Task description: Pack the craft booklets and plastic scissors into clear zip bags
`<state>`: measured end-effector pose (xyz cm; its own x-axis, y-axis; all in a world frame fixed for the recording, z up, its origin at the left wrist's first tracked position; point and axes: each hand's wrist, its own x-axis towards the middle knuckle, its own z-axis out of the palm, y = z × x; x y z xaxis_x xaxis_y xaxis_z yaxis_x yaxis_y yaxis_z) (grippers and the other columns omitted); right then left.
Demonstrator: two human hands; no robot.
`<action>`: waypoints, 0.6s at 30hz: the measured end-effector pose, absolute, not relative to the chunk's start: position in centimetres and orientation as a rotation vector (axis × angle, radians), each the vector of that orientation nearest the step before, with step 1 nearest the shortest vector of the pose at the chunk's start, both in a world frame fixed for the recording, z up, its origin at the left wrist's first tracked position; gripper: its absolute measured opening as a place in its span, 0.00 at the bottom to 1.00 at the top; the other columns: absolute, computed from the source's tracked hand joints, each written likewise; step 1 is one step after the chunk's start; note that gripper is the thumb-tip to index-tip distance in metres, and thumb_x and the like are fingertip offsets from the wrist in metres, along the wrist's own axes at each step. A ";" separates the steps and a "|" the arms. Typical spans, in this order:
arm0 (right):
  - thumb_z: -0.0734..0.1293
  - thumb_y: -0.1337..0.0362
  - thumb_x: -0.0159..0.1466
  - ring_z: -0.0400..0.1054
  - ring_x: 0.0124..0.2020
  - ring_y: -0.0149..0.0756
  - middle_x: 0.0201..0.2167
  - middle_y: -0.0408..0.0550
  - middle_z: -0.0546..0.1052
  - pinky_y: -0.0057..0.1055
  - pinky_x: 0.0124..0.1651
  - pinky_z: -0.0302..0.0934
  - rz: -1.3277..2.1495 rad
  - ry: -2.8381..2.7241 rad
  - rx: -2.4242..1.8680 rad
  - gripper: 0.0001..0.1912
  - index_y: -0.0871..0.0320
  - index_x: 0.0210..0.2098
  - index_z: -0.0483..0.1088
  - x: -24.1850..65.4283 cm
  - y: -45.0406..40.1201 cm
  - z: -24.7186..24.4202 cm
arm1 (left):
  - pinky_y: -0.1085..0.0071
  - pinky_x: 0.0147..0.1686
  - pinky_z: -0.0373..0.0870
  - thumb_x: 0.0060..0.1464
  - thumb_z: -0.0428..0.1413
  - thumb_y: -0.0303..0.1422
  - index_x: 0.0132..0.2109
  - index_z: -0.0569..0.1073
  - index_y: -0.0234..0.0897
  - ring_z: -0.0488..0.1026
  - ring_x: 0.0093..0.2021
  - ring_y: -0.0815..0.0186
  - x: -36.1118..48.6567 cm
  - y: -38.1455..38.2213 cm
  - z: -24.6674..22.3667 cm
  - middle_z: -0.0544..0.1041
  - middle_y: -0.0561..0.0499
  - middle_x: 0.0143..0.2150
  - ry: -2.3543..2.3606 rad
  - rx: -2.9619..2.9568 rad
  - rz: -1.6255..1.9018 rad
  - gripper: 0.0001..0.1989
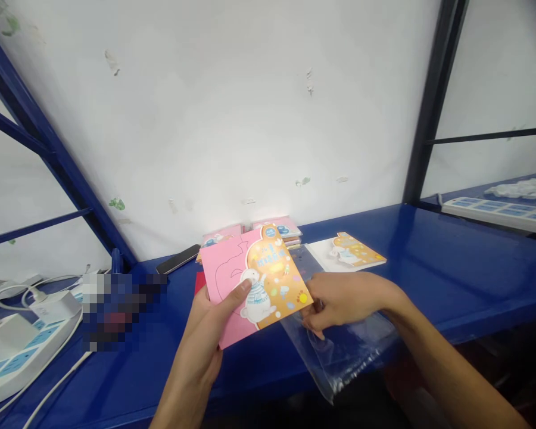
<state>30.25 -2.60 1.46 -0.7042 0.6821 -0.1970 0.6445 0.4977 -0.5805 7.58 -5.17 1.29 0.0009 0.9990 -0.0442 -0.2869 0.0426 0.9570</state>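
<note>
My left hand (201, 333) grips a pink and orange die-cut booklet (261, 280) with a polar bear printed on its cover, thumb on the front. The booklet is tilted up above the blue table. My right hand (348, 304) pinches the edge of a clear plastic bag (343, 357), whose lower part hangs past the table's front edge. The right fingers sit against the booklet's lower right corner. A similar booklet (346, 253) lies flat on a white sheet further back.
A stack of booklets (277, 229) stands against the white wall, next to a black phone (178, 259). Power strips (27, 357) with white cables lie at the left, behind a pixelated patch (120, 313). Another power strip (500, 214) sits at the right, beyond a dark upright post (433, 101).
</note>
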 end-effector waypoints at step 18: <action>0.63 0.63 0.63 0.61 0.23 0.29 0.23 0.41 0.76 0.29 0.26 0.50 0.555 -2.322 -1.352 0.13 0.56 0.25 0.76 32.4 -3.0 2.9 | 0.56 0.43 0.81 0.44 0.72 0.35 0.54 0.77 0.30 0.83 0.43 0.47 6.3 -4.7 1.3 0.83 0.34 0.49 1.147 1.101 1.216 0.29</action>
<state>32.42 -2.95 2.87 -0.4551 0.8799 0.1365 0.7230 0.4547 -0.5202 6.30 -4.68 1.31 0.0109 0.9988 -0.0468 -0.1050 0.0477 0.9933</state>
